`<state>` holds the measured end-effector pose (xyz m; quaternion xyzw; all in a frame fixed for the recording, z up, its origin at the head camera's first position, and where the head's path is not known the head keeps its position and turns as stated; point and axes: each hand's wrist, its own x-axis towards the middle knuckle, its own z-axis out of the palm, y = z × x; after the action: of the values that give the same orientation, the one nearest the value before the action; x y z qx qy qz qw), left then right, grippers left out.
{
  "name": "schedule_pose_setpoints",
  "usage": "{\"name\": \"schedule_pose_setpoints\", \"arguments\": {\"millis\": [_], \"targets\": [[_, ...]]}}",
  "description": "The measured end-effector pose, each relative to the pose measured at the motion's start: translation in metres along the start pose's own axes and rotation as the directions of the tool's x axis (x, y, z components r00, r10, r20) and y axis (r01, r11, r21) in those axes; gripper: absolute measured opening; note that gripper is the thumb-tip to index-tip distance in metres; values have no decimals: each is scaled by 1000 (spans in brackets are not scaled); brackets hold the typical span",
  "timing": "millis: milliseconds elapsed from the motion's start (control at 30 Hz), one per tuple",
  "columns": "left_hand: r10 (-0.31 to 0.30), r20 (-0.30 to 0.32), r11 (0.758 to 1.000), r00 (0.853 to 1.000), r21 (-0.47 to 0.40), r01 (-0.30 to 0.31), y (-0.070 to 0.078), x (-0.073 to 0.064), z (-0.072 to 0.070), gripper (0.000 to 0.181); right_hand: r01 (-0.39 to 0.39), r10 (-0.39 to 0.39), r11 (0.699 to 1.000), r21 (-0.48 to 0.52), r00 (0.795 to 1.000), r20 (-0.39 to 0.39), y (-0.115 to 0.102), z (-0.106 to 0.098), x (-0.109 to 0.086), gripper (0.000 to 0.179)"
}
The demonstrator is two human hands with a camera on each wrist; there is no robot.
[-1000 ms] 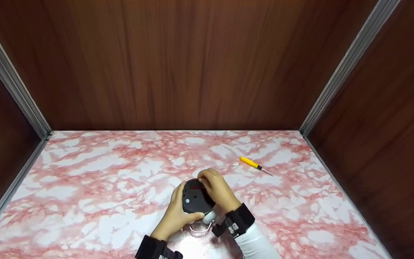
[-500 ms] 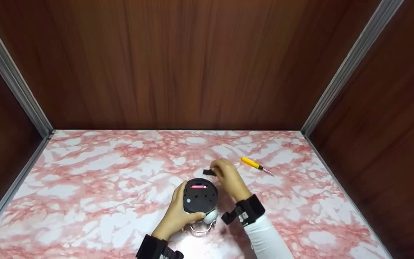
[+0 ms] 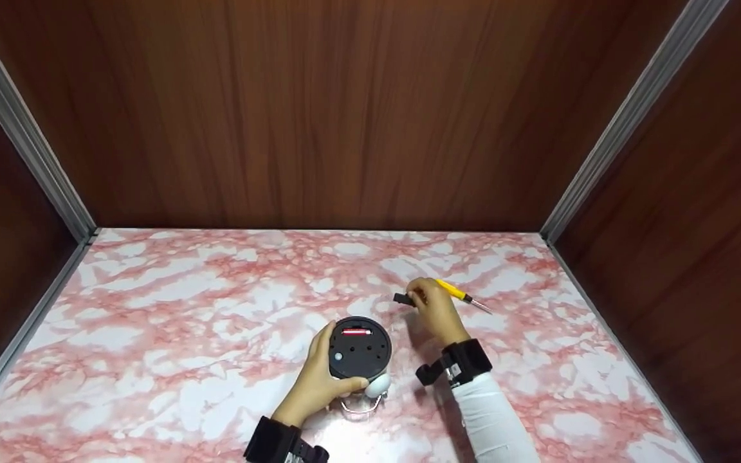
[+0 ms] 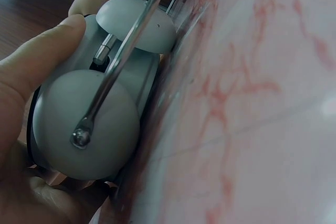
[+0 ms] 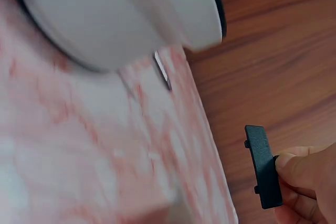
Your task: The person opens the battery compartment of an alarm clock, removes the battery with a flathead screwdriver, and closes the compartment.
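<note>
A twin-bell alarm clock [image 3: 361, 363] lies with its black back facing up. In that back, an uncovered slot shows a red battery [image 3: 356, 332]. My left hand [image 3: 319, 381] grips the clock's body from the left, thumb near the bells. The left wrist view shows the two pale bells [image 4: 86, 124] and the metal handle [image 4: 123, 51] close over the table. Up and to the right of the clock, my right hand [image 3: 438, 310] pinches a small black battery cover [image 5: 264, 166] between thumb and fingers. Small tabs stick out along one edge of the cover.
A yellow-handled screwdriver [image 3: 464, 296] lies just behind and right of my right hand, its handle end partly hidden by it. The pink-and-white marbled table [image 3: 171, 334] is bounded by brown wood-grain panels [image 3: 319, 116] at the back and sides.
My right hand has lifted the battery cover off the clock's back, uncovering the red battery, and has carried it up and right toward the screwdriver. My left hand keeps holding the clock.
</note>
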<state>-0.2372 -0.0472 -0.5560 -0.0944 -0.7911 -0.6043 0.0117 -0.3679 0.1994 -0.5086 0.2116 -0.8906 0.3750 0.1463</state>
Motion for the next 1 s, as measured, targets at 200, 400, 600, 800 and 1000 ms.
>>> {"name": "schedule_pose_setpoints", "arguments": {"millis": [200,400,600,800,1000], "targets": [[-7,-1,1000,1000,2,7,1,0,-1,123,-5,6,998,-67,1000,17,11,-3,5,6],[-7,-7,1000,1000,-1,7,1,0,-1,123,-83,84,996,-24,995,46,14,-4,7,10],[-9,-11,1000,1000,-2,9,-1,0,-1,123,-67,72,994,-87,996,56,22,-6,13,10],[5,-12,1000,1000,1,-5,-2,0,0,124,28,-15,983,-182,997,71,35,-8,20,12],[2,5,1000,1000,-6,-2,0,-1,-1,123,68,-50,973,-221,995,90,41,-10,24,12]]}}
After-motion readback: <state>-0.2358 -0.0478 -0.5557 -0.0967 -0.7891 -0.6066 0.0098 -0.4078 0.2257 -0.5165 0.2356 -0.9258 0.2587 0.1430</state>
